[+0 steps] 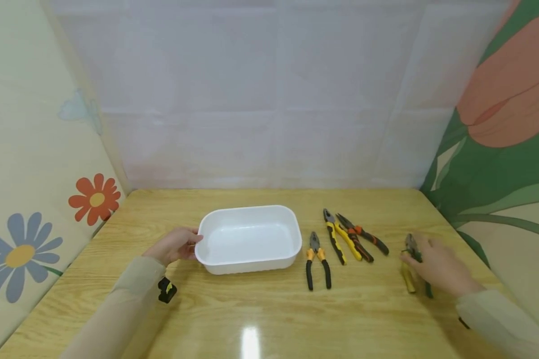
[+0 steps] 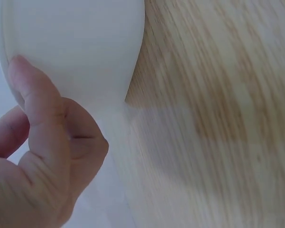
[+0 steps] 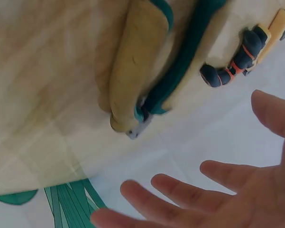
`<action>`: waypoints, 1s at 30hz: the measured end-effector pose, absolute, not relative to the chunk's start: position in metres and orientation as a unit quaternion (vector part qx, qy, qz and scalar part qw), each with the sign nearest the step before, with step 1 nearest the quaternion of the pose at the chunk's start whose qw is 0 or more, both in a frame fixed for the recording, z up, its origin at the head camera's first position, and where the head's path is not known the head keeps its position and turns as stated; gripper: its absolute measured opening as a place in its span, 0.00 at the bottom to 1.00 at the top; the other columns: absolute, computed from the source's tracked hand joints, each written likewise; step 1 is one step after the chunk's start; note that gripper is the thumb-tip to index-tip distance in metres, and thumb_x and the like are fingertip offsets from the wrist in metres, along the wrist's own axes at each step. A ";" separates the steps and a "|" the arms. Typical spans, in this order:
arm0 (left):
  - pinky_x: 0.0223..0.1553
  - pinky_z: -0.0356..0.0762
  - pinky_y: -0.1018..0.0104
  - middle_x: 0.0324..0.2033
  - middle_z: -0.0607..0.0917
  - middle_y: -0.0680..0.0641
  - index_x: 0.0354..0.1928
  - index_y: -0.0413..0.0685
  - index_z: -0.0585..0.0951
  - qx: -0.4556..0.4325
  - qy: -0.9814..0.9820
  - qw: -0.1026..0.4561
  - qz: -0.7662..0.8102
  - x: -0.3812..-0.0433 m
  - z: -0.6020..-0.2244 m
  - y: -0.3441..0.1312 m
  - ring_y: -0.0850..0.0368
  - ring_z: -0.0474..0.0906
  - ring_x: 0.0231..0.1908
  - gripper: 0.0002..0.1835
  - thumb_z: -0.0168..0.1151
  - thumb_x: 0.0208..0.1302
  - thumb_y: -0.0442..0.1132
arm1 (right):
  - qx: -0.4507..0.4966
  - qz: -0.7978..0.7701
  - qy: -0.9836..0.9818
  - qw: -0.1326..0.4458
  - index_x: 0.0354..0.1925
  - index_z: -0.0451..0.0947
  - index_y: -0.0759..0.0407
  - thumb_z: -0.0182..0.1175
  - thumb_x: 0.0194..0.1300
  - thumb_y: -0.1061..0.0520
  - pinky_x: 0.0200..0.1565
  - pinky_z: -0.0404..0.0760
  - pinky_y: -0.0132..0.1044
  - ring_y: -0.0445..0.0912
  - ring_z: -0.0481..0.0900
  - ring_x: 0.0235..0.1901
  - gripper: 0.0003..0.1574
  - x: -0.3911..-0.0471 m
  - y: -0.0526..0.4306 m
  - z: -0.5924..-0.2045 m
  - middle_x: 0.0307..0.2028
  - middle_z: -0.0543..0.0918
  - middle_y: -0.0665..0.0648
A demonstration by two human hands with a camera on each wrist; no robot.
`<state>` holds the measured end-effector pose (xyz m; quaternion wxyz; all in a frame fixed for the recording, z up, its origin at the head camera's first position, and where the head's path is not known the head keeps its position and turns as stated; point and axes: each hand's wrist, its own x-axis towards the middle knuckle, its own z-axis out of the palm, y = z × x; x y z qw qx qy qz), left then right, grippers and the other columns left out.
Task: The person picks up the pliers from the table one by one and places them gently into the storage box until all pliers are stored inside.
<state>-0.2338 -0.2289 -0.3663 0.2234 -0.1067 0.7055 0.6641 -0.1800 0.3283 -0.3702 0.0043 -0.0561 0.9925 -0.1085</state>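
At the left short side of a white plastic basin (image 1: 251, 242), my left hand (image 1: 177, 245) pinches the rim. In the left wrist view the thumb of my left hand (image 2: 47, 137) lies over the basin's edge (image 2: 85, 47), with fingers curled beneath. On the right, my right hand (image 1: 442, 267) hovers at a pair of pliers with yellow and green handles (image 1: 407, 279), partly covering it. The right wrist view has my right hand (image 3: 213, 194) with fingers spread, apart from these pliers (image 3: 137, 61), which lie on the table. The basin holds nothing.
Between basin and right hand lie black-and-orange pliers (image 1: 309, 274), yellow-and-black pliers (image 1: 336, 244) and red-and-black needle-nose pliers (image 1: 356, 239); the last two lie close together. The wooden table (image 1: 206, 319) meets a white cloth backdrop (image 1: 269, 124) and patterned side panels.
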 end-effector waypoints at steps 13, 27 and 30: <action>0.32 0.80 0.69 0.30 0.74 0.47 0.65 0.23 0.58 -0.104 0.700 0.238 0.665 -0.235 -0.368 -0.231 0.59 0.73 0.29 0.23 0.45 0.72 0.28 | -0.048 -0.123 0.986 0.102 0.67 0.49 0.81 0.53 0.68 0.34 0.39 0.74 0.69 0.83 0.68 0.43 0.57 -0.184 0.328 -0.385 0.49 0.60 0.94; 0.29 0.79 0.71 0.29 0.74 0.47 0.59 0.25 0.65 -0.109 0.706 0.238 0.658 -0.237 -0.369 -0.230 0.59 0.74 0.28 0.17 0.46 0.72 0.28 | -0.034 -0.109 0.986 0.119 0.66 0.51 0.82 0.54 0.66 0.31 0.39 0.75 0.67 0.80 0.71 0.40 0.60 -0.188 0.329 -0.395 0.47 0.63 0.92; 0.29 0.79 0.72 0.29 0.74 0.47 0.58 0.25 0.65 -0.107 0.705 0.237 0.660 -0.237 -0.368 -0.230 0.59 0.74 0.27 0.17 0.46 0.72 0.28 | -0.039 -0.097 0.987 0.120 0.66 0.51 0.82 0.53 0.66 0.30 0.38 0.75 0.66 0.80 0.71 0.39 0.61 -0.190 0.330 -0.398 0.46 0.64 0.92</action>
